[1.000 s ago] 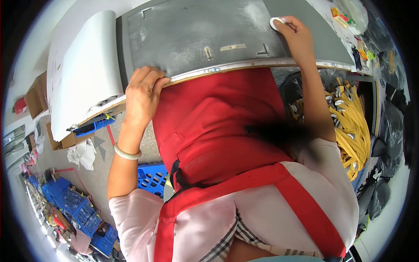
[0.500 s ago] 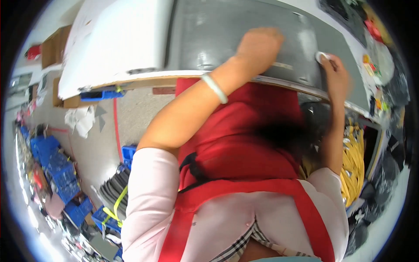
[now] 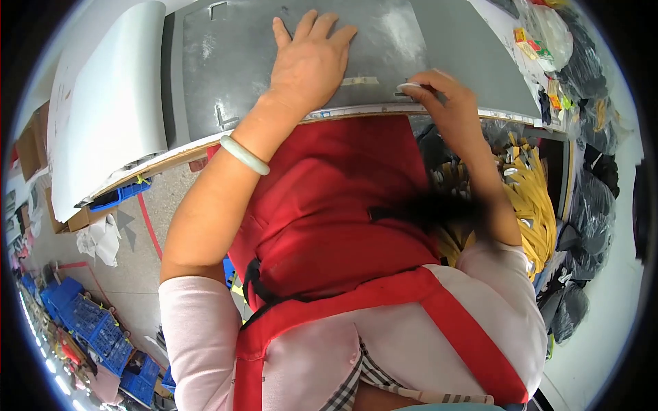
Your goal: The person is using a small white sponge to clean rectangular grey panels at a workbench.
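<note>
A dark grey sheet, smudged with white, lies on the table, with small L-shaped marks near its corners and a strip of tan tape by its near edge. My left hand presses down on it, palm flat and fingers spread. In my right hand, thumb and fingers pinch a small flat white disc resembling tailor's chalk. The disc is at the near right corner mark, close to the table edge. Plain grey material extends to the right from under the smudged sheet.
Curled pale grey sheeting covers the table's left part. Yellow straps hang in bundles below the table at right. Black plastic bags line the right side. Blue crates and crumpled white paper are on the floor at left.
My left hand has gone from bent and blurred to spread flat on the sheet. My right hand, still pinching the disc, has come to the near right corner mark. The whole view has shifted.
</note>
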`<state>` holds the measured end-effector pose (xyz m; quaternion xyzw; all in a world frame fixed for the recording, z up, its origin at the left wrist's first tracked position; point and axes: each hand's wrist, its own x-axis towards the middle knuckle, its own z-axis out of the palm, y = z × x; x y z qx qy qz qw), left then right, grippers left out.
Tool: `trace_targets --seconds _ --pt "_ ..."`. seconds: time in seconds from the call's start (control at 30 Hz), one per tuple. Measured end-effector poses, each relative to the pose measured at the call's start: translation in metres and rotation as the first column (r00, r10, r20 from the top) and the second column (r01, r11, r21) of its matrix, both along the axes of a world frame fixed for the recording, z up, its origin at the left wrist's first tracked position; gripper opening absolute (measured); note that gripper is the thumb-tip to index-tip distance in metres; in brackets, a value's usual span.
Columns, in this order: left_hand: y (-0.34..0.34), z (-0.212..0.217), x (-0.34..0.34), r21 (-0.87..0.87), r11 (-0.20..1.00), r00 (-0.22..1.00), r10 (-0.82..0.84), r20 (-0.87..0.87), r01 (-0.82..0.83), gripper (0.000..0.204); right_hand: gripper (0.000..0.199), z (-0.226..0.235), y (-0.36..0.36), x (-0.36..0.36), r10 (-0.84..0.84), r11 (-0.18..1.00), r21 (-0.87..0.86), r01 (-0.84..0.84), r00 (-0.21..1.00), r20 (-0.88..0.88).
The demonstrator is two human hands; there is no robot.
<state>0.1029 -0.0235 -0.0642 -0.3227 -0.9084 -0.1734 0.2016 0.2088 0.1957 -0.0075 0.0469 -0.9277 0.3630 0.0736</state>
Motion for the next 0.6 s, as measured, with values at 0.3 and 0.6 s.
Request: trace_targets --seconds 0.3,0.6 --pt "-0.003 -0.001 0.001 0.022 1.0 1.0 0.01 -0.009 -0.01 0.031 0.013 0.002 0.003 0.0 0.096 0.976 0.203 -0.083 0.994 -0.055" --pt "-0.004 -0.002 -0.002 0.006 1.0 0.999 -0.012 -0.038 0.012 0.03 0.022 0.004 0.003 -0.005 -0.157 0.981 0.132 0.143 0.981 0.109"
